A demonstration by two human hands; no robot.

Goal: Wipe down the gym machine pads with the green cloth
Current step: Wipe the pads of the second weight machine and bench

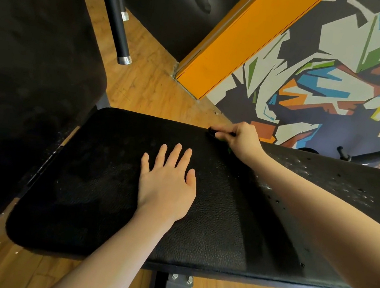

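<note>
Both hands work the pad (pixel 108 196): left hand (pixel 167 184) flat, right hand (pixel 241 138) bunching the green cloth (pixel 228 149) at the far edge, where it could slip off.

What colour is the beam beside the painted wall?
Orange beam, seen in the head view.

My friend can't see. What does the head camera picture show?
A right hand presses a mostly hidden green cloth on the far edge of a black pad. The left hand lies flat on the pad.

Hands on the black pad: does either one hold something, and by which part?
The right hand grips the mostly hidden green cloth; which part cannot be told. The left hand holds nothing.
</note>
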